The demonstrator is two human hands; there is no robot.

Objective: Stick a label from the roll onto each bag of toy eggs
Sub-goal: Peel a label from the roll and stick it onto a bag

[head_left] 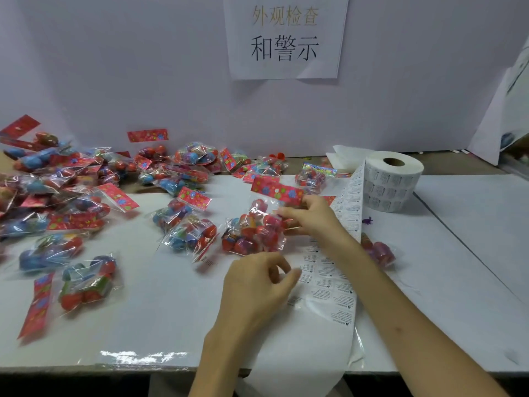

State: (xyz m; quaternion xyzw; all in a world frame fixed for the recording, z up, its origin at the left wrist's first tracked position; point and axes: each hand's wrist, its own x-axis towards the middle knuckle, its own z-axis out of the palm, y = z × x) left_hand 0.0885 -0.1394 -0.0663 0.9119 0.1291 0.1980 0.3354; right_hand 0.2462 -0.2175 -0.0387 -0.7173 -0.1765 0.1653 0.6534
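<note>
Now the right hand [310, 220] grips the bag [252, 234] just beyond the left hand [257, 282].

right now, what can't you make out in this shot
Head view: print on the label strip, too small and blurred.
Whether the left hand pinches a label: its curled fingers hide the tips.
Whether the bag carries a label: the right hand gripping it covers that edge.
Cut off by the frame edge: the far-left bags.
</note>
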